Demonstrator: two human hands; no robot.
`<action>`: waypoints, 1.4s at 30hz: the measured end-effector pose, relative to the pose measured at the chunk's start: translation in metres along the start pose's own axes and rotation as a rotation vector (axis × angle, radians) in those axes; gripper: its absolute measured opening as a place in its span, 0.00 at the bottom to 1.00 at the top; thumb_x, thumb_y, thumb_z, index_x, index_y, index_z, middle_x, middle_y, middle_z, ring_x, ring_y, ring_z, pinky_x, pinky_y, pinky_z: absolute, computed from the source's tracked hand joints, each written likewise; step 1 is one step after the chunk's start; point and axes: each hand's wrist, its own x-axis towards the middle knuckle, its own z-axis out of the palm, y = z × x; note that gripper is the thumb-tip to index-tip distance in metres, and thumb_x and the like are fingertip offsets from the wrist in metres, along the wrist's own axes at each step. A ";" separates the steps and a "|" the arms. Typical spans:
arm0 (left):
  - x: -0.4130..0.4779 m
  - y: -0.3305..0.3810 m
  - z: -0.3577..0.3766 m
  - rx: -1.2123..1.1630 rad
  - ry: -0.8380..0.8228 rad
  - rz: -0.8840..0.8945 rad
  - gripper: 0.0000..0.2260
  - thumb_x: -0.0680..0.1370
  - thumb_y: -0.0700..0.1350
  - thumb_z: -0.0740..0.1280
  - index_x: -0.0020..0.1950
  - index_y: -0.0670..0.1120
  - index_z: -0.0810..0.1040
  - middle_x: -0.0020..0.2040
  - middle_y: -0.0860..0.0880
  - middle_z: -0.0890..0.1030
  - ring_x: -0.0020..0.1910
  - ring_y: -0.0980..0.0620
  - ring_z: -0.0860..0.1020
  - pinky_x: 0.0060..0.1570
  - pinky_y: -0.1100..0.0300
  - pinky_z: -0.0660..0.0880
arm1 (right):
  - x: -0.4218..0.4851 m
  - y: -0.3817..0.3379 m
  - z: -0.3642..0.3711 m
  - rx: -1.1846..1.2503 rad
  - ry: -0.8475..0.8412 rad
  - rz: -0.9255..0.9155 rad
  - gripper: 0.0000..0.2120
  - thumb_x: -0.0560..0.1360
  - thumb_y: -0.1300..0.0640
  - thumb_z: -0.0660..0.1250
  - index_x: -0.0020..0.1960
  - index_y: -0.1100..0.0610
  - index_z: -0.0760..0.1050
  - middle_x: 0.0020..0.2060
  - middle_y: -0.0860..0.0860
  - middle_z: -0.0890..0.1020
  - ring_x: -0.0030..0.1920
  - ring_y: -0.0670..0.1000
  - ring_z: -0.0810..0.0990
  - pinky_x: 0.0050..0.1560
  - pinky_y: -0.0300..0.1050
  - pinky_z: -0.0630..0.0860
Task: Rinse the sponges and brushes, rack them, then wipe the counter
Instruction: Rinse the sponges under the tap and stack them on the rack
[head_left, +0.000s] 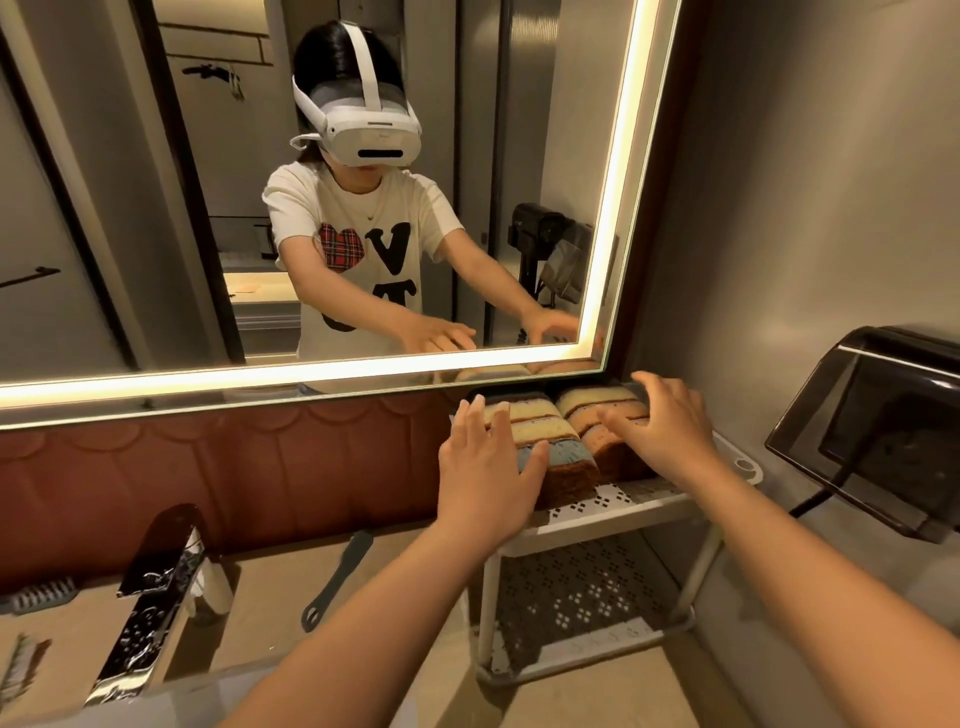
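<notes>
Several sponges (566, 441), yellow, orange and blue with brown scouring sides, stand in two rows on the top shelf of a white perforated rack (613, 506). My left hand (485, 467) lies with straight fingers against the left row. My right hand (660, 421) rests with spread fingers on the right row. A dark long-handled brush (340, 579) lies on the counter left of the rack. Another brush head (41, 595) lies at the far left.
The chrome faucet (150, 597) stands at the lower left over the sink. A lit mirror (332, 197) fills the wall ahead. A dark box (872, 431) is fixed to the right wall beside the rack. The rack's lower shelf (587, 608) holds nothing visible.
</notes>
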 end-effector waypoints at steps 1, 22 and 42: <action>0.000 -0.003 -0.008 0.003 -0.010 0.017 0.26 0.80 0.57 0.53 0.75 0.46 0.55 0.77 0.45 0.49 0.76 0.47 0.44 0.73 0.49 0.49 | -0.004 -0.008 -0.003 0.023 0.003 -0.046 0.29 0.73 0.40 0.62 0.70 0.53 0.64 0.67 0.56 0.67 0.67 0.57 0.63 0.65 0.52 0.63; -0.156 -0.212 -0.178 -0.012 -0.279 -0.034 0.15 0.79 0.55 0.58 0.59 0.49 0.75 0.54 0.53 0.80 0.52 0.57 0.77 0.56 0.57 0.75 | -0.160 -0.268 0.071 0.257 -0.393 -0.639 0.08 0.77 0.52 0.62 0.52 0.51 0.78 0.44 0.45 0.81 0.44 0.41 0.77 0.42 0.32 0.72; -0.425 -0.476 -0.223 0.066 -0.137 -0.900 0.15 0.78 0.54 0.60 0.62 0.50 0.73 0.59 0.48 0.77 0.57 0.46 0.76 0.49 0.56 0.72 | -0.357 -0.434 0.260 0.165 -0.919 -0.854 0.10 0.78 0.53 0.58 0.54 0.52 0.76 0.41 0.45 0.76 0.44 0.50 0.77 0.45 0.47 0.75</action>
